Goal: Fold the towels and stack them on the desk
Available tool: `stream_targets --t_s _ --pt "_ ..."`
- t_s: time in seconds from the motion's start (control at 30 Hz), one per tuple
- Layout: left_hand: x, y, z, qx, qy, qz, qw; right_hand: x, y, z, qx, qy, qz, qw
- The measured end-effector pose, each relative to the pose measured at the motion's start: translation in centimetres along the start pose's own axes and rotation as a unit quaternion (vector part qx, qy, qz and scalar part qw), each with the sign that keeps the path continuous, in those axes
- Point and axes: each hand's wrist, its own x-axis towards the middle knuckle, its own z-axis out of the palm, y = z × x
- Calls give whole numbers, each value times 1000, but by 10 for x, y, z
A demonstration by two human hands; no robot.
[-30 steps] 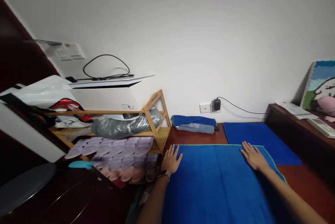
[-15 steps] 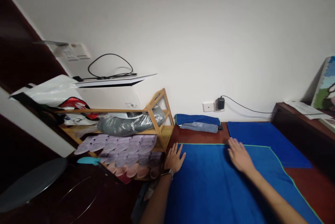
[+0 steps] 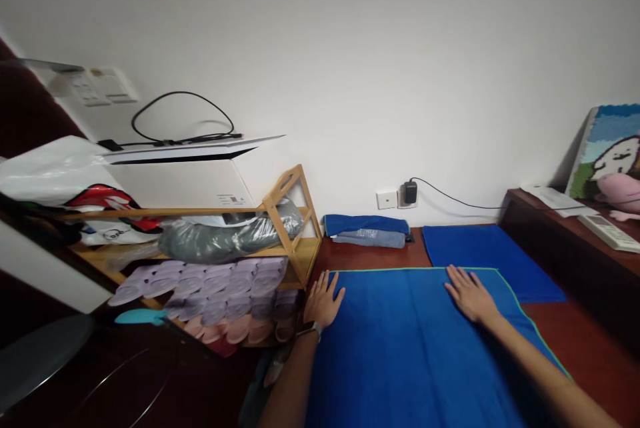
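A blue towel [image 3: 395, 335] with a light green edge lies spread over the reddish-brown wooden surface, with faint creases down its middle. My left hand [image 3: 323, 301], with a watch on the wrist, rests at the towel's far left corner, its fingers spread. Near the far right part of the same edge, my right hand [image 3: 471, 295] lies flat on the cloth with its fingers stretched out. Behind the towel's right side is a second, darker blue folded cloth [image 3: 487, 258]. Folded blue and grey cloths [image 3: 367, 231] sit against the wall.
To the left stands a wooden rack [image 3: 287, 215] with a white box [image 3: 185, 183], a plastic-wrapped grey bundle [image 3: 230, 238] and several slippers [image 3: 215, 281]. A black plug [image 3: 410, 192] is in the wall socket. On the right ledge are a remote control [image 3: 610, 233] and a picture [image 3: 605, 148].
My right hand has slid rightward along the towel's far edge, while my left hand stays at the left corner. The camera view has turned slightly to the right.
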Motion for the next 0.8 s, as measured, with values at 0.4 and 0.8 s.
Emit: stream_targets --t_s 0.4,0.8 --pt "9 -5 0 38 -8 21 999 -29 137 11 55 60 160 984" --pt "-44 100 -39 -7 79 141 987 -67 33 -17 109 169 15 979"
